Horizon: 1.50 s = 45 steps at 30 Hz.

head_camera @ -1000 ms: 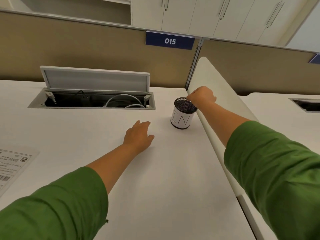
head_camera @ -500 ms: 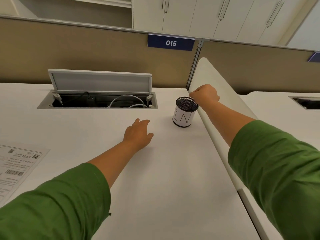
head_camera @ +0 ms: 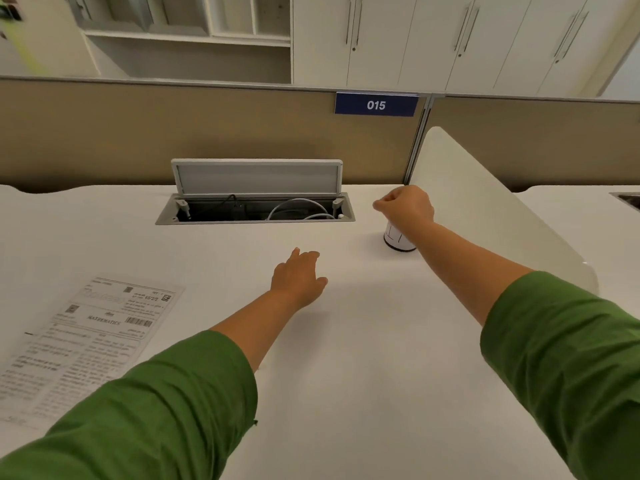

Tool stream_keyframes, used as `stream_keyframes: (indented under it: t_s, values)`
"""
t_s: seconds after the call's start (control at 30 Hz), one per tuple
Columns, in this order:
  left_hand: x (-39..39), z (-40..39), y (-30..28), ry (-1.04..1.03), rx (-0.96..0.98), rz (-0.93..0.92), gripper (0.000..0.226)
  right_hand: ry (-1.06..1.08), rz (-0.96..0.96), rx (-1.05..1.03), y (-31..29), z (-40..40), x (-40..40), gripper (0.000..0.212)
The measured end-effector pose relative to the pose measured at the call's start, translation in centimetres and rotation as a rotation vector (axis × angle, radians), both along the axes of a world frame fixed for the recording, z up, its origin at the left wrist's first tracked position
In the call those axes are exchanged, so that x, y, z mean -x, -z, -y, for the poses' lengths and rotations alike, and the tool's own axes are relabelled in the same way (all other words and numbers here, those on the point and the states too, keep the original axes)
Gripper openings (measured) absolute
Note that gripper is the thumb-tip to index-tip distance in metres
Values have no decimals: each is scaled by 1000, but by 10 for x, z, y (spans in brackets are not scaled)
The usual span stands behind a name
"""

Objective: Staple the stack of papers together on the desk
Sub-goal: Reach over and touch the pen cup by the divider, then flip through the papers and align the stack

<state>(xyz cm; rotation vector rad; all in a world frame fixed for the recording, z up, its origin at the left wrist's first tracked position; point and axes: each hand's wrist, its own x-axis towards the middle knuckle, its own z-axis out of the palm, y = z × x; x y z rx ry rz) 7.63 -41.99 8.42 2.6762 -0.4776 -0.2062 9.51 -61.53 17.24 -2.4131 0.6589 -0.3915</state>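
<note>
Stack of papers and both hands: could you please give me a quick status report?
Left hand flat on desk, open. Right hand fisted above pen cup; contents unclear. Stack of papers untouched at left. No stapler visible.

1. An office, at a workstation in an open-plan row.
2. A white desk [head_camera: 346, 375] backs onto a tan fabric partition [head_camera: 173, 133], which carries a blue number plate [head_camera: 376, 105] reading "015".
3. Near the desk's far edge, a cable hatch [head_camera: 256, 211] stands open, with wires inside.
4. A white divider panel [head_camera: 485, 209] runs along the right edge, with another desk beyond it.
5. White storage cabinets [head_camera: 433, 39] and open shelving [head_camera: 194, 39] line the wall behind.
</note>
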Motion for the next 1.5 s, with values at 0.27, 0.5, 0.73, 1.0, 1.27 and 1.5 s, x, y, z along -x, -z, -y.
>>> stream_keyframes:
  t_s: [0.27, 0.5, 0.73, 1.0, 1.27, 1.5]
  values:
    - [11, -117, -2, -25, 10, 3, 58, -90, -7, -28, 15, -117, 21, 18]
    - [10, -259, 7, -92, -3, -44, 58, -139, -33, -14, 35, -259, 40, 19]
    - [10, -351, 19, -142, -46, -21, 61, -164, -94, -66, 60, -366, 53, 17]
    - [10, -402, 38, -485, -127, -91, 65, -303, -391, -46, 117, -441, 65, 85]
    - [15, -409, 47, -564, -153, -159, 66, -409, -588, 135, 167, -458, 70, 118]
    - [9, -414, 32, -677, 110, -257, 69, -472, -646, 159, 166, -453, 67, 119]
